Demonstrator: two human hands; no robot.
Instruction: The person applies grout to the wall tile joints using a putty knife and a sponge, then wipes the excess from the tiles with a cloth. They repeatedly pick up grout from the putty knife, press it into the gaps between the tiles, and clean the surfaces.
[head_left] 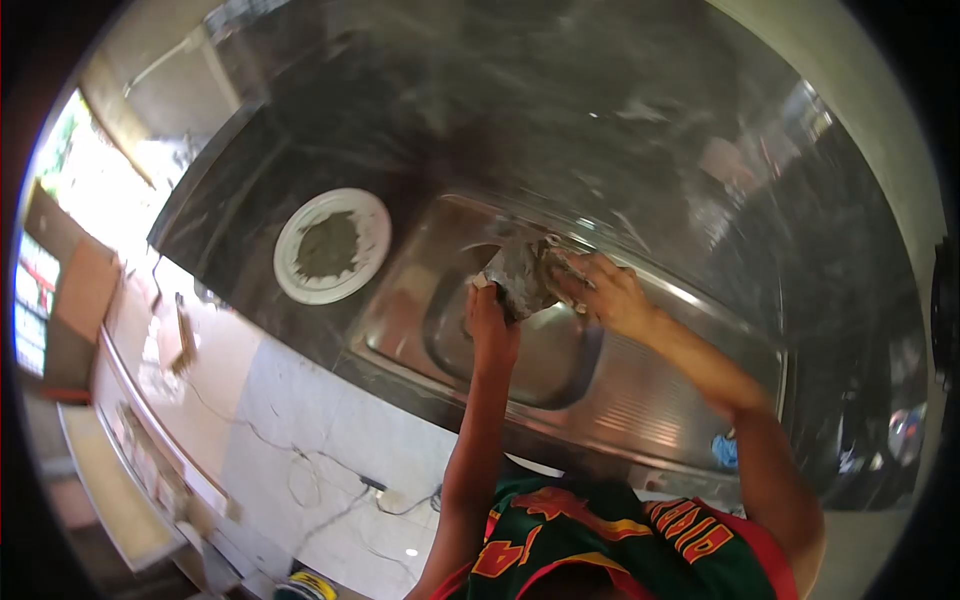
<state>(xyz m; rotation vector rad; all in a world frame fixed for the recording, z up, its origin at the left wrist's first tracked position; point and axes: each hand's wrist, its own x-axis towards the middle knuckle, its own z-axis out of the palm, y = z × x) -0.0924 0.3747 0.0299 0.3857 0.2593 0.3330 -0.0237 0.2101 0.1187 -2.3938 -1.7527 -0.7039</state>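
Observation:
Over the steel sink (445, 345), a grey crumpled bag (520, 275) hangs between my two hands. It looks like thin plastic smeared with wet grey paste. My left hand (490, 320) is closed around its lower left edge, thumb upward. On the other side my right hand (605, 290) presses its bent fingers against the bag; the fingers are coated in the same grey paste. Part of the bag's right side is hidden by those fingers. The tap behind the bag is mostly covered and cannot be made out clearly.
A white plate (290, 245) holding grey paste (328, 245) rests on the dark stone counter (410, 140), left of the sink. A ridged drainboard (650, 400) lies to the right, with a blue crumpled item (725, 450) near its edge. Cables (330, 465) trail across the floor.

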